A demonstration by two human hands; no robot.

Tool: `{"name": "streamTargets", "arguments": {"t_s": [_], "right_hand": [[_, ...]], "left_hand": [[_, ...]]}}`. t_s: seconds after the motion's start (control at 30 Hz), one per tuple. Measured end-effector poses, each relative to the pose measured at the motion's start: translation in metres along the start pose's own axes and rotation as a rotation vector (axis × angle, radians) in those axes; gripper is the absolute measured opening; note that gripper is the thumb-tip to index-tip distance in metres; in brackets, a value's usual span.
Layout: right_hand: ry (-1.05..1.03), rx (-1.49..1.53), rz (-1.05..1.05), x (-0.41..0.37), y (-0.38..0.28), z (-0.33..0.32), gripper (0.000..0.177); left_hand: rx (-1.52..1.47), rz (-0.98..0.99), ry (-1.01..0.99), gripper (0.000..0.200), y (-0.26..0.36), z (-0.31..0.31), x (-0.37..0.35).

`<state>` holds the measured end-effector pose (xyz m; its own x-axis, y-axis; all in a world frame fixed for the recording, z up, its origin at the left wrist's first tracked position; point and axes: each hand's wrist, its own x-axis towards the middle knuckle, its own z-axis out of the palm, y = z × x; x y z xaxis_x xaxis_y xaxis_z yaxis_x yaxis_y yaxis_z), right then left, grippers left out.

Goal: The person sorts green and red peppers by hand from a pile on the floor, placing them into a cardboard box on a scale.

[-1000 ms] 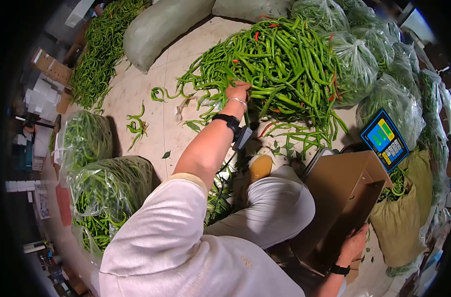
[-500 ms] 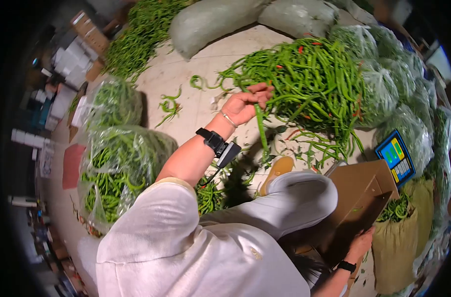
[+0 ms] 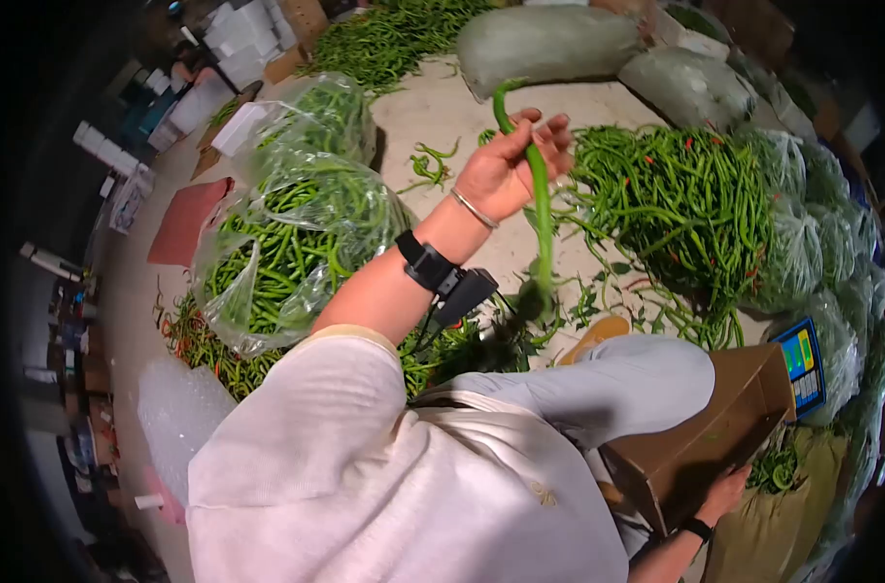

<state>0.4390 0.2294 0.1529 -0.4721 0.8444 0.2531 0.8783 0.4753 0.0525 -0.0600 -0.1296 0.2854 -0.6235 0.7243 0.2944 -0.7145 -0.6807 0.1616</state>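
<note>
My left hand (image 3: 515,167) is raised over the floor, pinching a long green chili pepper (image 3: 541,199) between thumb and fingers. The pepper hangs down, with its curved end above the hand. To the right of that hand lies a large heap of green chili peppers (image 3: 676,194) with a few red ones among them. At the lower right, my right hand (image 3: 724,494) grips the near edge of an open cardboard box (image 3: 700,437) beside my knee. Some of its fingers are hidden by the box wall.
Plastic bags of peppers (image 3: 297,233) stand at the left. Full sacks (image 3: 549,44) lie at the back. A blue scale display (image 3: 802,364) is beside the box, near a tan sack (image 3: 782,525). Loose leaves and peppers litter the floor (image 3: 433,97).
My left hand has lifted away from the heap's edge with the chili pepper in it. The view has shifted, so the scene sits further right. My right hand stays on the box.
</note>
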Motion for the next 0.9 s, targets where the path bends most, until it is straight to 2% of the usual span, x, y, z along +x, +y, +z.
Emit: {"name": "streamTargets", "arguments": {"t_s": [0.03, 0.1, 0.17, 0.3, 0.33, 0.37, 0.43, 0.5, 0.6, 0.63, 0.7, 0.73, 0.77, 0.83, 0.9], "right_hand": [[-0.007, -0.032, -0.008, 0.000, 0.002, 0.003, 0.035], [0.081, 0.004, -0.055, -0.004, 0.006, 0.008, 0.036], [0.087, -0.012, -0.048, -0.005, 0.002, 0.005, 0.036], [0.085, -0.043, -0.028, -0.008, 0.002, 0.003, 0.038], [0.197, -0.029, -0.107, -0.011, 0.000, 0.001, 0.041], [0.006, -0.012, 0.024, -0.008, 0.000, -0.003, 0.043], [-0.063, 0.017, 0.095, -0.006, -0.004, -0.010, 0.042], [-0.091, 0.034, 0.130, -0.007, -0.010, -0.022, 0.043], [-0.147, 0.072, 0.202, -0.015, -0.028, -0.047, 0.046], [-0.169, 0.094, 0.224, -0.015, -0.033, -0.053, 0.048], [-0.107, 0.165, 0.113, -0.008, -0.005, -0.027, 0.055], [-0.167, 0.190, 0.156, -0.008, -0.010, -0.039, 0.059], [-0.142, 0.257, 0.248, 0.001, 0.010, -0.011, 0.060], [0.010, 0.270, 0.027, -0.018, -0.001, -0.040, 0.044], [0.006, 0.236, 0.026, -0.014, 0.004, -0.037, 0.043]], "left_hand": [[0.242, 0.043, -0.043, 0.016, -0.001, 0.015, -0.006], [0.347, 0.069, -0.030, 0.019, -0.003, 0.036, -0.022], [0.551, 0.006, -0.053, 0.024, -0.001, 0.044, -0.033], [0.495, -0.022, -0.067, 0.028, 0.000, 0.058, -0.056], [0.457, -0.047, -0.090, 0.032, 0.001, 0.063, -0.062], [0.469, -0.029, -0.102, 0.032, 0.002, 0.068, -0.068], [0.377, -0.118, -0.136, 0.035, 0.002, 0.073, -0.076], [0.401, -0.113, -0.166, 0.036, 0.002, 0.076, -0.083], [0.465, -0.179, -0.109, 0.034, -0.002, 0.073, -0.088], [0.574, -0.169, 0.012, 0.032, -0.007, 0.066, -0.088], [0.707, -0.229, 0.385, 0.031, -0.015, 0.038, -0.084], [0.683, -0.253, 0.459, 0.032, -0.016, 0.032, -0.087], [0.654, -0.286, 0.526, 0.032, -0.017, 0.028, -0.088], [0.629, -0.236, 0.537, 0.032, -0.011, 0.030, -0.086], [0.424, -0.131, 0.427, 0.033, 0.009, 0.034, -0.082]]}}
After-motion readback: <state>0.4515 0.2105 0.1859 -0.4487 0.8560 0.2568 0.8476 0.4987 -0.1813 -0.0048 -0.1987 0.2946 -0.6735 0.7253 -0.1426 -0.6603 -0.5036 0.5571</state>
